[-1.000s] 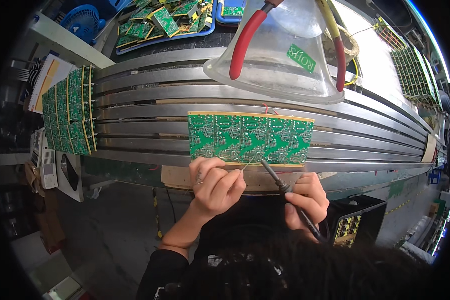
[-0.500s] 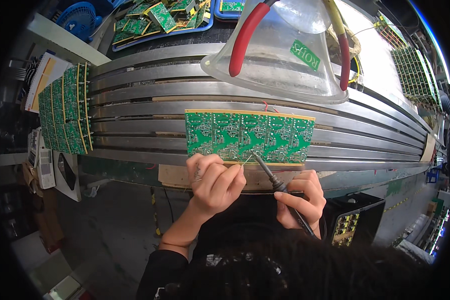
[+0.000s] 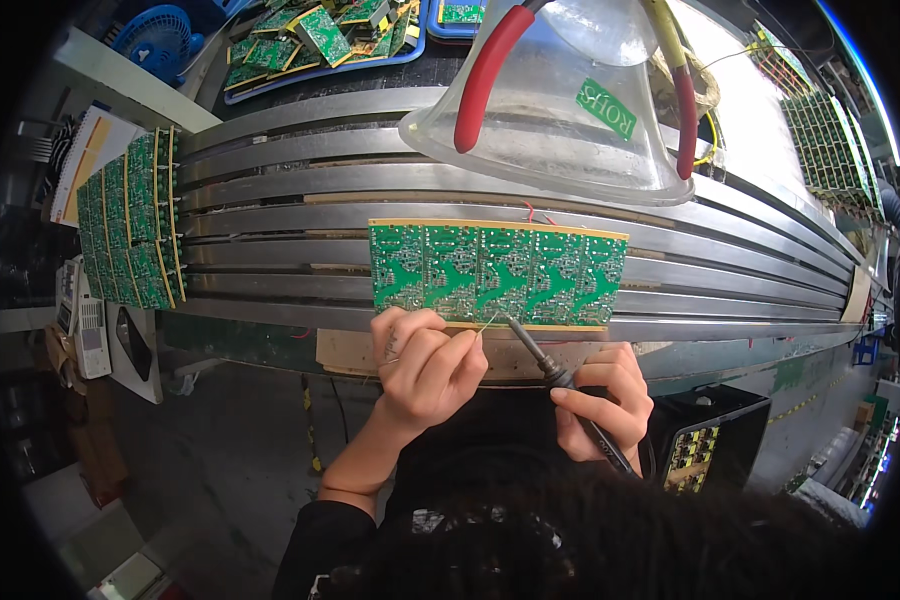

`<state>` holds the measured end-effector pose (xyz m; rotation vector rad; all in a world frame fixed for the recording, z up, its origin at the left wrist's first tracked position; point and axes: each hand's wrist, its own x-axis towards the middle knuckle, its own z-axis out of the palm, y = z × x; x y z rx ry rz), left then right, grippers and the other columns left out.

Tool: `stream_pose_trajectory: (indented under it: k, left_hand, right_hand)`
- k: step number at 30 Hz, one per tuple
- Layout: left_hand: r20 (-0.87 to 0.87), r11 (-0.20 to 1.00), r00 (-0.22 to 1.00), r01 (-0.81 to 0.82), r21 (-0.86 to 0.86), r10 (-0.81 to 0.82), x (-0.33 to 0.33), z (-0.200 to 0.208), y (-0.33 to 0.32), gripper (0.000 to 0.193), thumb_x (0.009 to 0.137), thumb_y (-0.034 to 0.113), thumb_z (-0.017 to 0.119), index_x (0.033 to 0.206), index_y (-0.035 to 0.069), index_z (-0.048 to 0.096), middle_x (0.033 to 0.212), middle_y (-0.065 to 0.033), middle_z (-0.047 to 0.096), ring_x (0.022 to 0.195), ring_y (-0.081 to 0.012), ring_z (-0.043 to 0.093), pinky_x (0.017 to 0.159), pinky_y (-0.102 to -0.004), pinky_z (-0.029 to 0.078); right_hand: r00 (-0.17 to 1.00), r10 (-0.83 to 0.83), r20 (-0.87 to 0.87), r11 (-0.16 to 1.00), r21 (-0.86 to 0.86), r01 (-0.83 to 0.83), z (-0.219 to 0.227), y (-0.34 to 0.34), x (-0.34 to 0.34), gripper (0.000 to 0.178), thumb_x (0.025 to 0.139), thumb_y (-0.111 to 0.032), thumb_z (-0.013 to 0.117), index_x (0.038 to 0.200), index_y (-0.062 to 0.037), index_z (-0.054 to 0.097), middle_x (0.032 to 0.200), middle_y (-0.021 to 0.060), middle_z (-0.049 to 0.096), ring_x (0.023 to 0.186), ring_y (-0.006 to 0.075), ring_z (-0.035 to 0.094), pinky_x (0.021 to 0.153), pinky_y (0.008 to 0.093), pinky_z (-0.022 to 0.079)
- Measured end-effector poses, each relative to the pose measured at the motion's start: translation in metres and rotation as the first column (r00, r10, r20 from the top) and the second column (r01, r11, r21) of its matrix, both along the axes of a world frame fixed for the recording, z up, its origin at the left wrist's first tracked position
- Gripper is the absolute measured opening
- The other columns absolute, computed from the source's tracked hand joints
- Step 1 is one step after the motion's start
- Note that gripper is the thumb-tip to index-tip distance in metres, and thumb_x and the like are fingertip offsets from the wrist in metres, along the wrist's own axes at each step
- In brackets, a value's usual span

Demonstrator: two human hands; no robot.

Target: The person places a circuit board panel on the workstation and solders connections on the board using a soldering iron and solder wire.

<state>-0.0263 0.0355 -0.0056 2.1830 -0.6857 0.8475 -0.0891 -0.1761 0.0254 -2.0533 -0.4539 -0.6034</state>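
Note:
A green circuit board panel with yellowish long edges lies across the metal rails in front of me. My right hand is closed round the dark handle of a soldering iron, whose tip points at the panel's lower middle. Between thumb and fingertips, my left hand pinches a thin solder wire; the wire's end is close to the iron's tip. Whether tip and wire touch the board cannot be made out. The left hand sits at the panel's near edge.
A clear plastic funnel-like hood and red-handled pliers stand beyond the panel. Stacked green panels are at the left end of the rails. A blue tray of boards lies at the back. Below right is a black box.
The soldering iron's tip has shifted slightly toward me. My left hand and the panel have moved a touch to the left; both hands keep their grips.

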Motion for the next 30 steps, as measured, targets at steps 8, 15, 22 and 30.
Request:
stream_pose_trajectory:
  k: [8, 15, 22, 30]
  left_hand:
    - [0.004, 1.000, 1.000, -0.003, -0.028, 0.003, -0.001, 0.004, 0.000, 0.018, 0.072, -0.001, 0.075, 0.086, 0.009, 0.069, 0.077, 0.0001, 0.057, 0.079, -0.0200, 0.062, 0.083, -0.0401, 0.047]
    - [0.016, 1.000, 1.000, -0.011, -0.015, 0.012, -0.004, 0.002, -0.001, 0.018, 0.072, -0.001, 0.075, 0.086, 0.009, 0.069, 0.077, 0.0001, 0.057, 0.080, -0.0202, 0.064, 0.083, -0.0396, 0.047]
    - [-0.013, 1.000, 0.999, -0.031, 0.002, 0.031, -0.007, 0.007, -0.002, 0.018, 0.072, -0.001, 0.075, 0.087, 0.009, 0.069, 0.077, 0.0006, 0.057, 0.079, -0.0201, 0.063, 0.082, -0.0384, 0.047]
    - [-0.020, 1.000, 1.000, -0.002, -0.023, 0.001, -0.002, 0.000, -0.007, 0.020, 0.072, -0.003, 0.075, 0.087, 0.009, 0.069, 0.076, 0.0009, 0.058, 0.077, -0.0207, 0.060, 0.081, -0.0378, 0.046]
  right_hand:
    - [0.842, -0.286, 0.459, 0.958, 0.160, 0.238, 0.002, -0.066, 0.025, 0.016, 0.093, -0.012, 0.056, 0.103, -0.0070, 0.068, 0.096, 0.0134, 0.068, 0.079, 0.0244, 0.055, 0.078, 0.0416, 0.049]
    - [0.759, -0.464, 0.457, 0.811, -0.126, 0.571, 0.063, -0.101, 0.145, 0.029, 0.094, -0.003, 0.061, 0.121, 0.0003, 0.072, 0.109, 0.0109, 0.073, 0.093, 0.0181, 0.064, 0.087, 0.0314, 0.048]
    - [0.881, -0.414, 0.228, 0.909, 0.045, 0.415, 0.050, -0.074, 0.076, 0.022, 0.089, -0.007, 0.061, 0.105, 0.0024, 0.074, 0.092, 0.0130, 0.072, 0.078, 0.0241, 0.060, 0.075, 0.0364, 0.050]
    - [0.997, 0.006, 0.081, 0.954, 0.299, -0.030, -0.008, -0.027, 0.005, 0.023, 0.085, -0.020, 0.064, 0.085, 0.0011, 0.072, 0.075, 0.0115, 0.069, 0.065, 0.0234, 0.057, 0.069, 0.0366, 0.047]
